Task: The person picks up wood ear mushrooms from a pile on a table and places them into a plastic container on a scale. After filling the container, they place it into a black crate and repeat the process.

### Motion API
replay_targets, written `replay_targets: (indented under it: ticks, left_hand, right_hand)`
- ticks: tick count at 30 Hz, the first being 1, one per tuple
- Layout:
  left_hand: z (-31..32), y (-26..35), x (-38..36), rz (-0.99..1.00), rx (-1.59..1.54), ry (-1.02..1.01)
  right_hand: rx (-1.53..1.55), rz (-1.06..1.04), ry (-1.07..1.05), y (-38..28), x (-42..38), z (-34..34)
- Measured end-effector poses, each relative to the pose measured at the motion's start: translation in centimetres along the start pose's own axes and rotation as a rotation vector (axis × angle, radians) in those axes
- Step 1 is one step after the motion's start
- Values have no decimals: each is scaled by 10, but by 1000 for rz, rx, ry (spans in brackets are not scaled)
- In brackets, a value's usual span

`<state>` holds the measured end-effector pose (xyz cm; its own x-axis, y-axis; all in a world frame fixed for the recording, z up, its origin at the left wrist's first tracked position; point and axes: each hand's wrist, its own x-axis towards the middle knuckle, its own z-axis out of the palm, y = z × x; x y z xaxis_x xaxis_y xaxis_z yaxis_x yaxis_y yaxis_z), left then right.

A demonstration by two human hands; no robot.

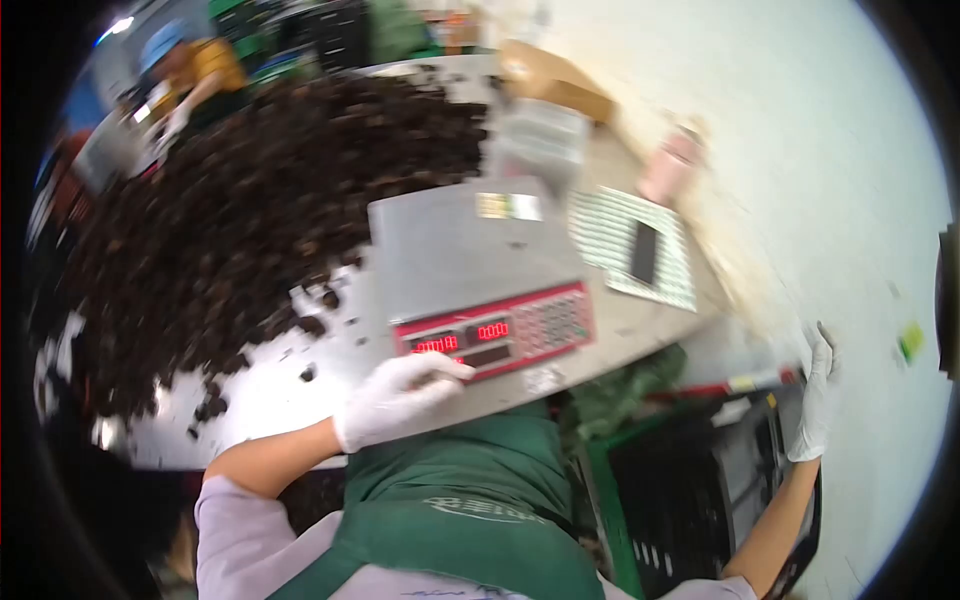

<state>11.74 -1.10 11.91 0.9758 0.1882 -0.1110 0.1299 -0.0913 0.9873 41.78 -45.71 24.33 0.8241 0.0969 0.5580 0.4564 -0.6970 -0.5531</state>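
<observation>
My left hand [400, 398], in a white glove, is at the table's front edge, its fingers stretched toward the lower front of a digital scale [455, 250]. Nothing shows in it. The scale has a bare metal platform and a red-edged panel [495, 330] with lit red digits. Far to the right, my right hand [818, 395], also gloved, reaches up beside the pale wall with its fingers extended and nothing visible in them. It is nearest to the upper right corner of a black plastic crate [690, 480].
Dark brown lumps [230, 200] cover much of the metal table. Beyond the scale are a clear plastic container [540, 140], a cardboard box [555, 80], a pink bottle [670, 165] and a dark phone-like slab [643, 252] on a patterned sheet. Another person [195, 70] works at the far left.
</observation>
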Motion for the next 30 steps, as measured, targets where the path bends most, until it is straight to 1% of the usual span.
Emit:
replay_targets:
  ticks: [1, 2, 4, 5, 7, 8, 9, 10, 11, 12, 13, 14, 15, 16, 17, 18, 19, 20, 21, 23, 24, 25, 26, 27, 28, 29, 30]
  left_hand:
    - [-3, -10, -5, 64, 21, 3]
    - [-4, -6, -15, 12, 25, 11]
    - [-10, -23, -34, 40, 51, 84]
    - [-11, -33, -44, 67, 73, 115]
    - [-22, -48, -66, 43, 101, 197]
    - [-29, -53, -78, 49, 105, 265]
    - [-35, -58, -89, 56, 110, 326]
    - [-37, -67, -99, -30, 40, 401]
    - [-41, -74, -108, -42, 32, 421]
    - [-45, -79, -117, -77, -19, 517]
    - [-49, -83, -124, -112, -67, 610]
    - [-51, -80, -130, -231, -339, 673]
    - [-56, -87, -134, -239, -346, 682]
    - [-62, -97, -139, -212, -233, 702]
    - [-66, -103, -140, -183, -120, 718]
    - [-73, -98, -136, -216, -78, 752]
    - [-84, -92, -130, -187, 29, 790]
    - [-96, -87, -123, -180, 164, 836]
    - [-110, -83, -113, -171, 301, 880]
    - [-144, -82, -84, -105, 771, 949]
    - [-162, -86, -67, -6, 903, 964]
    - [-179, -91, -49, 100, 1037, 977]
    - [-192, -95, -32, 93, 1151, 951]
    - [-201, -99, -16, 84, 1262, 919]
    - [-206, -101, -2, -74, 1333, 791]
    - [-209, -103, 11, -232, 1397, 659]
    - [-212, -110, 22, -255, 1485, 628]
  right_hand:
    - [117, -74, -104, -34, 16, 41]
    - [171, -117, -172, -56, 34, 80]
    - [29, -511, -365, -106, 61, 160]
    - [65, -547, -407, -126, 74, 201]
    - [75, -695, -525, -151, 95, 289]
    - [89, -715, -550, -158, 104, 327]
    - [21, -791, -494, -162, 113, 364]
    - [-45, -865, -432, -159, 121, 397]
    - [-34, -880, -448, -143, 134, 431]
    - [-58, -890, -480, -123, 151, 465]
    - [-83, -897, -508, -117, 156, 488]
    - [-76, -905, -521, -123, 156, 493]
    - [-201, -833, -597, -131, 161, 488]
    - [-329, -757, -667, -137, 166, 483]
    - [-331, -764, -675, -148, 164, 476]
    - [-362, -709, -657, -161, 156, 466]
    - [-393, -653, -636, -167, 150, 460]
    - [-318, -655, -592, -155, 154, 465]
    - [-324, -656, -593, -153, 164, 465]
    - [-385, -435, -561, -152, 179, 460]
    - [-388, -435, -556, -154, 179, 454]
    - [-96, -478, -497, -160, 173, 445]
    - [195, -518, -435, -168, 165, 434]
    - [205, -532, -476, -192, 141, 407]
    - [215, -547, -517, -222, 105, 376]
    - [238, -624, -512, -238, 70, 354]
    - [260, -699, -506, -248, 36, 334]
